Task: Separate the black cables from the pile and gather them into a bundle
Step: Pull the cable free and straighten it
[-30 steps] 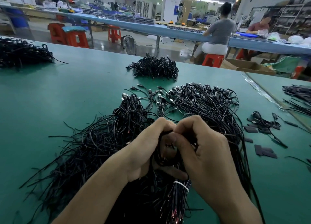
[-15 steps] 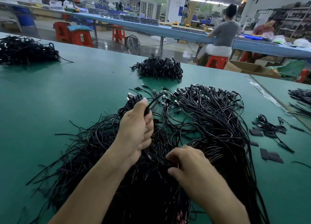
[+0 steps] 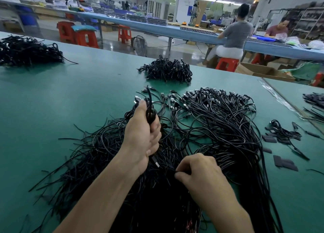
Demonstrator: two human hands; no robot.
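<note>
Left hand (image 3: 142, 138) is clenching a seemingly limp, light cable bundle (image 3: 150, 113) mid-length while right hand (image 3: 199, 173) is pinching strands (image 3: 166, 164) in the pile (image 3: 219, 120).

Open desk (image 3: 52, 110) all along the left, between the far-left heap (image 3: 26, 52) and the central cable pile (image 3: 219, 127). Blocked through the middle and near edge by that pile. Open strip beyond it, short of the far heap (image 3: 166, 71). Cramped at right among stray cables (image 3: 284, 132) and flat black pieces (image 3: 285, 164).
</note>
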